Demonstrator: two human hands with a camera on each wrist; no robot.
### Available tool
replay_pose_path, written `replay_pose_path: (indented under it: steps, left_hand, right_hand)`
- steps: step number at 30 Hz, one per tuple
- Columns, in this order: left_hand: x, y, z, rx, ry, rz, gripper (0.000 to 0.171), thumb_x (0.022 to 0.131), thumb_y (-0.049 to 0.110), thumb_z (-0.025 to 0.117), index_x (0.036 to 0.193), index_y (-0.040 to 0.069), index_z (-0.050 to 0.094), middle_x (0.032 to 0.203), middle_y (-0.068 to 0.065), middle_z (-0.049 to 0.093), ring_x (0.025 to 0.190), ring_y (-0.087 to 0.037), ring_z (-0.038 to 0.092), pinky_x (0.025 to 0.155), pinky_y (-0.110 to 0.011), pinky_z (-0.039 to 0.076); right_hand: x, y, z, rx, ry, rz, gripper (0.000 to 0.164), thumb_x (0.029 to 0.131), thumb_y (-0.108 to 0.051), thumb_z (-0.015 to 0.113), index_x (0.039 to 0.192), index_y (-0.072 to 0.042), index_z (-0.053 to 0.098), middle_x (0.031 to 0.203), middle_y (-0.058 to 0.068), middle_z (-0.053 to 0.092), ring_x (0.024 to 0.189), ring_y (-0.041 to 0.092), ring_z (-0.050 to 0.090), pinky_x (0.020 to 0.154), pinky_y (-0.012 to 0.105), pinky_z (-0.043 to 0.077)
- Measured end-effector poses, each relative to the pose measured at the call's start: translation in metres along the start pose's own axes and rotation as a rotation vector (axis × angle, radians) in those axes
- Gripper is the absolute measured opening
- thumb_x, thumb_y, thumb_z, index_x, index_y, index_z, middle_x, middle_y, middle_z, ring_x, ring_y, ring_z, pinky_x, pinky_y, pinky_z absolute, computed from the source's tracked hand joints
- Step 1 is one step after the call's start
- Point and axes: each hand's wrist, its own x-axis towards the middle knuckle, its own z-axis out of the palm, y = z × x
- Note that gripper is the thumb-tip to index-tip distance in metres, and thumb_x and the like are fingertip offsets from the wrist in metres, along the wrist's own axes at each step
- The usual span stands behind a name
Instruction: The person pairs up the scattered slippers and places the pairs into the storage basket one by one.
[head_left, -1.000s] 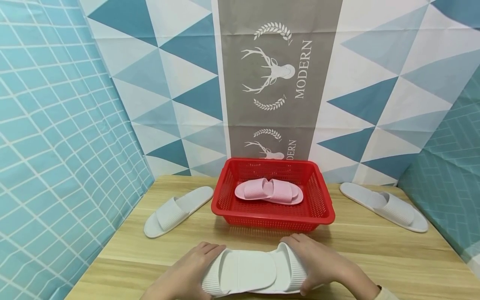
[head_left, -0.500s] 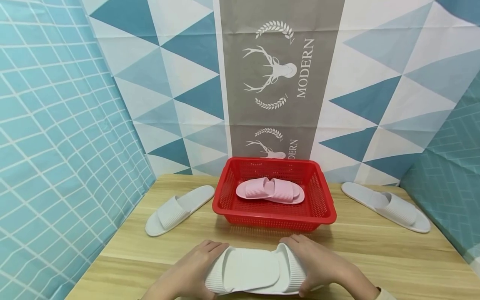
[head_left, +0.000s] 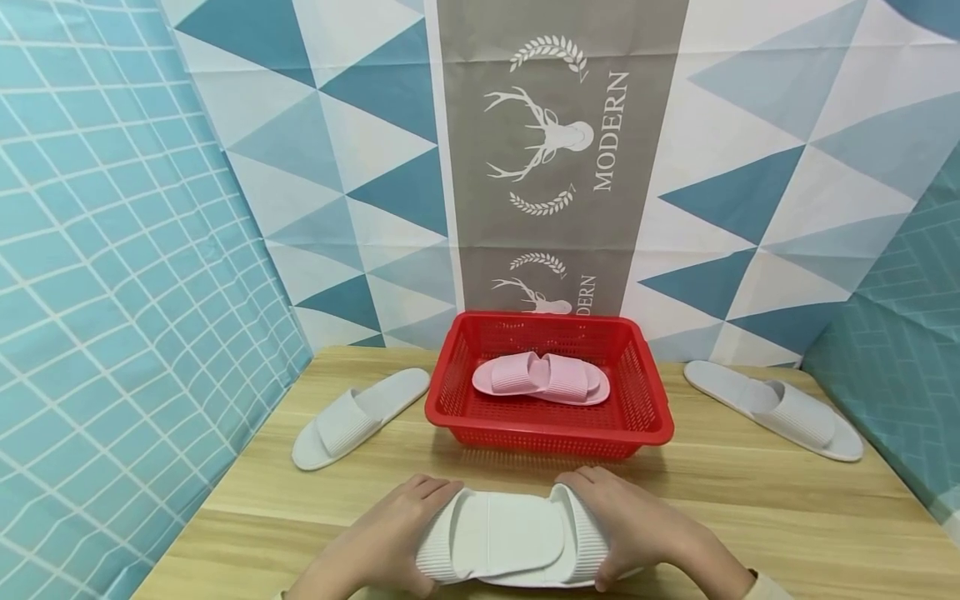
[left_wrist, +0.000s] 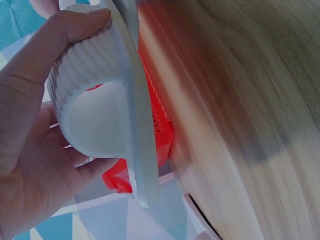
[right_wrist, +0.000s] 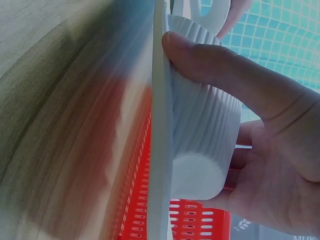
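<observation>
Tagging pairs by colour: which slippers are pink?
The overlapping pair inside the red plastic basket. The held pair, the left-side table slipper and the right-side table slipper are all whitish.

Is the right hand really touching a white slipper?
Touching. The right wrist view shows the right hand with its thumb against the white slipper, no gap between.

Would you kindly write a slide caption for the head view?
Left hand and right hand grip overlapping white slippers in front of a red basket holding pink slippers.
</observation>
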Motion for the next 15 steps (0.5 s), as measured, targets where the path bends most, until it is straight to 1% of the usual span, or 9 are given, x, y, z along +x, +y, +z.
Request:
replay_pose_path:
  steps: [9,15]
  left_hand:
    - [0.0021,0.0025,-0.0032,-0.006,-0.031,-0.015,0.094,0.055,0.039,0.087,0.137,0.014,0.049,0.129,0.003,0.060,0.115,-0.016,0.053,0.099,-0.035,0.051]
    - [0.0032,0.0063,-0.0028,-0.054,-0.081,-0.054,0.093,0.057,0.040,0.087,0.139,0.017,0.048,0.132,0.004,0.059,0.117,-0.016,0.052,0.099,-0.037,0.052]
  right_hand:
    - [-0.0009,-0.0008,0.0011,-0.039,0.030,-0.012,0.095,0.040,-0.038,0.096,0.123,-0.019,0.052,0.106,-0.012,0.056,0.098,0.005,0.049,0.088,0.030,0.052]
    - [-0.0017,-0.0013,0.0014,-0.029,0.025,-0.012,0.094,0.041,-0.040,0.095,0.123,-0.021,0.051,0.106,-0.013,0.055,0.097,0.004,0.049,0.087,0.028,0.052]
